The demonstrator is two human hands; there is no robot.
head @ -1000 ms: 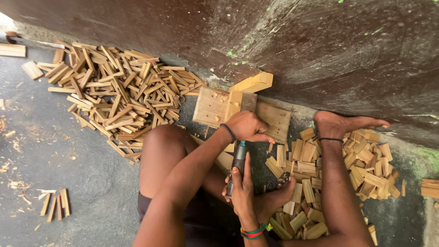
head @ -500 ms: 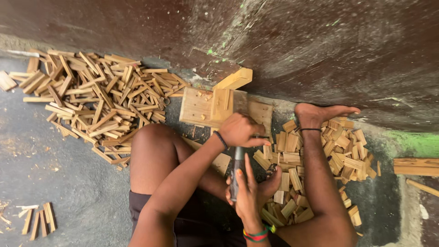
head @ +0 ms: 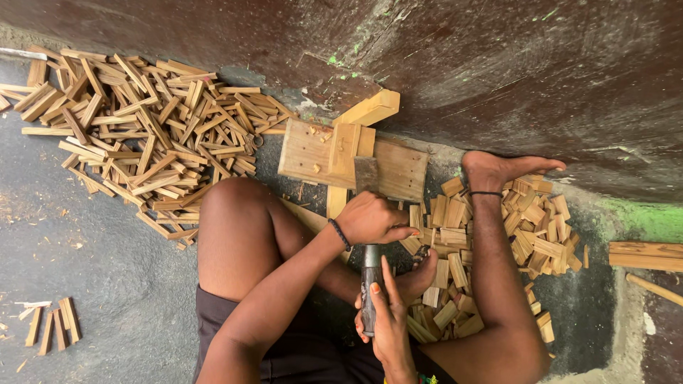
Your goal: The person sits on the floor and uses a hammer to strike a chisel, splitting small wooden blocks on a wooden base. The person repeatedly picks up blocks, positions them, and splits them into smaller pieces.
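The broad dark metal blade (head: 366,174) is now lifted clear above the pale wooden block (head: 398,171), its dark cylindrical handle (head: 370,284) gripped by the right hand (head: 388,320), while the left hand (head: 373,217) is closed on something unseen.

Seated on the floor (head: 107,235), a person works a dark-handled tool (head: 370,284) at a wooden block (head: 313,153).

The left hand (head: 373,219) closes over the top of the tool, a flat blade (head: 366,174) showing above it against the block; the right hand (head: 388,320) has its grip on the handle below. A pile of sticks (head: 142,135) lies left of the knee, short wood pieces (head: 526,227) lie around the bare foot (head: 498,169) beside the dark wall (head: 498,71).
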